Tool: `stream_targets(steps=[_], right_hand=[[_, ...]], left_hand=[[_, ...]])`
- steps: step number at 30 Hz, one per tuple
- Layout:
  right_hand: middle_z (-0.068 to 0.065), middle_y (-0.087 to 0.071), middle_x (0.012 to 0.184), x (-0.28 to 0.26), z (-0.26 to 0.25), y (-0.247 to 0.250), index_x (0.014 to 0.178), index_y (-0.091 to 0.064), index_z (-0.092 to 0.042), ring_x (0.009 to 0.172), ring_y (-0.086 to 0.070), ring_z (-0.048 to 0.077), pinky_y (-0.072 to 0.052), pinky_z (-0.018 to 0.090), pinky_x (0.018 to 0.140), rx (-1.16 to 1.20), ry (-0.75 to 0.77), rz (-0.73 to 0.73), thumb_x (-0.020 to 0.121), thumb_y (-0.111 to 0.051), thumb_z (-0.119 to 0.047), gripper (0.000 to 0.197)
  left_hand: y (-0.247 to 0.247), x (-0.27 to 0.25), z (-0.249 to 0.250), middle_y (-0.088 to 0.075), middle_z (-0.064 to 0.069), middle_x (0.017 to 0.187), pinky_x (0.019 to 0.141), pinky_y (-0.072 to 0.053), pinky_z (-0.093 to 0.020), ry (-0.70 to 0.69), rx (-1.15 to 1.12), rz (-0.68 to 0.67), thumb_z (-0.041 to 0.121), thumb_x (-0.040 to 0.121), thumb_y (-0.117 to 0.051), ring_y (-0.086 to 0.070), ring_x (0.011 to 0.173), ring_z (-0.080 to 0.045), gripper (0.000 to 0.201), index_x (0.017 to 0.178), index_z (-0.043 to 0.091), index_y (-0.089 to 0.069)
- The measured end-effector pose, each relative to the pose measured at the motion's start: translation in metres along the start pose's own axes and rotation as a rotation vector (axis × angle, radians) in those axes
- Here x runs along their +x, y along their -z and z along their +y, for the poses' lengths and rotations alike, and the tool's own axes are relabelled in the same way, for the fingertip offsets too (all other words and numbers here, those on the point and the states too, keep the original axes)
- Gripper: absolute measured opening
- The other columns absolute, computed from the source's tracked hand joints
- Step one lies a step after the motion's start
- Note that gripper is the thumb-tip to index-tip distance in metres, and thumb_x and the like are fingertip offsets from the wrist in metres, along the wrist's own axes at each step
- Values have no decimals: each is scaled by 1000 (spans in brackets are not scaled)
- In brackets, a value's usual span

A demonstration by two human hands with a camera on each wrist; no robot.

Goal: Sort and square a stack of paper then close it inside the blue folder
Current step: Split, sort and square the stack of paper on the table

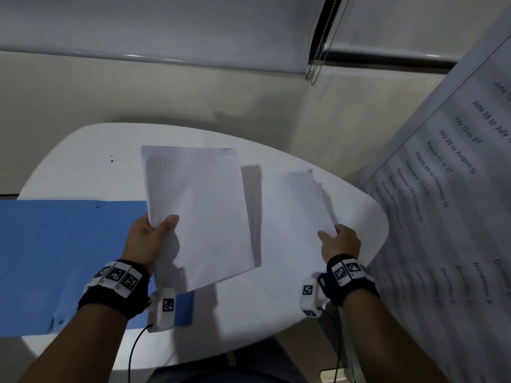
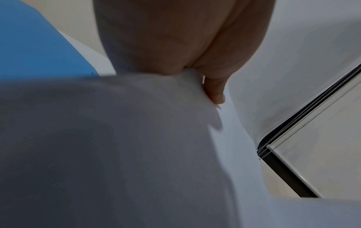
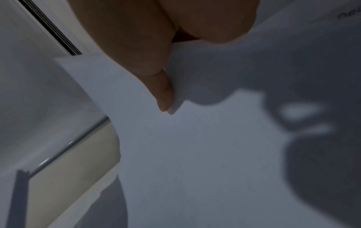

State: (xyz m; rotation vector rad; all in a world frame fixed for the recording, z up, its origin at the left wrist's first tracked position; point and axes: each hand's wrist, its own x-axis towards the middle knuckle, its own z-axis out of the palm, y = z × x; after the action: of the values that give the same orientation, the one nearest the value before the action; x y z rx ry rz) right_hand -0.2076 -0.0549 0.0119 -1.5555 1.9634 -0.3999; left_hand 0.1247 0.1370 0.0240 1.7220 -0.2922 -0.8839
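Observation:
My left hand (image 1: pixel 154 230) pinches the near left corner of a white paper stack (image 1: pixel 199 214), thumb on top, holding it raised above the table. The left wrist view shows the thumb (image 2: pixel 215 91) pressed on that paper (image 2: pixel 136 138). My right hand (image 1: pixel 336 240) pinches the near right corner of a second set of white sheets (image 1: pixel 293 211), lifted at that corner over the table's right side; its thumb (image 3: pixel 162 94) lies on the sheets (image 3: pixel 195 154). The blue folder (image 1: pixel 69 258) lies open and flat at the left, partly under the left stack.
The white rounded table (image 1: pixel 83 161) stands against a beige wall. A large printed sheet with date lines (image 1: pixel 448 189) hangs at the right, close to my right hand. Window blinds with a bead chain (image 1: pixel 318 56) are behind the table.

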Motion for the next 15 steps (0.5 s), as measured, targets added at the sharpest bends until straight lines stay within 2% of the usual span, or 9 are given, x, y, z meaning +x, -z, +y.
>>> stream_targets(steps=[3, 6, 8, 10, 11, 13, 15], right_hand=[[13, -70, 92, 5, -1, 22, 89, -68, -5, 85, -63, 32, -49, 32, 77, 3, 98, 36, 85, -69, -21, 16], [9, -65, 75, 15, -8, 57, 79, -66, -10, 76, -64, 32, -49, 36, 71, 49, 180, 128, 79, -73, -23, 14], [7, -67, 74, 21, -18, 87, 84, -69, -8, 72, -65, 24, -50, 30, 67, 152, 201, 195, 77, -76, -21, 17], [-4, -68, 68, 22, -32, 112, 86, -72, -7, 60, -62, 4, -47, 20, 60, 334, 217, 227, 75, -79, -17, 16], [-12, -68, 62, 22, -39, 121, 86, -72, -9, 54, -58, -6, -46, 16, 57, 424, 225, 221, 75, -80, -15, 15], [-20, -66, 57, 20, -49, 125, 87, -72, -10, 49, -55, -14, -44, 8, 52, 547, 248, 164, 75, -80, -11, 14], [-8, -70, 70, 18, -51, 109, 89, -70, -8, 46, -55, -14, -43, 5, 48, 597, 231, 90, 76, -79, -6, 16]], left_hand=[[-13, 1, -1, -63, -8, 80, 65, -51, -39, 17, 11, -22, 22, 90, -73, -58, 71, -27, 15, 95, 10, -66], [-26, 4, -4, -64, -11, 83, 66, -53, -41, 51, 19, -49, 24, 89, -73, -59, 72, -28, 18, 97, 9, -67], [-36, 5, -9, -66, -13, 88, 69, -55, -44, 83, 24, -74, 26, 89, -74, -60, 76, -29, 23, 102, 7, -67], [-47, 5, -16, -65, -13, 90, 70, -55, -44, 131, 34, -103, 27, 90, -74, -60, 79, -30, 27, 105, 6, -67], [-54, 5, -20, -65, -13, 90, 70, -54, -43, 160, 50, -113, 27, 90, -73, -60, 80, -31, 27, 105, 5, -66], [-67, 6, -27, -67, -15, 92, 71, -56, -44, 219, 86, -115, 27, 89, -74, -62, 79, -32, 27, 102, 5, -66], [-77, 11, -36, -71, -16, 96, 79, -59, -51, 255, 169, -120, 40, 79, -79, -67, 84, -35, 40, 100, 8, -68]])
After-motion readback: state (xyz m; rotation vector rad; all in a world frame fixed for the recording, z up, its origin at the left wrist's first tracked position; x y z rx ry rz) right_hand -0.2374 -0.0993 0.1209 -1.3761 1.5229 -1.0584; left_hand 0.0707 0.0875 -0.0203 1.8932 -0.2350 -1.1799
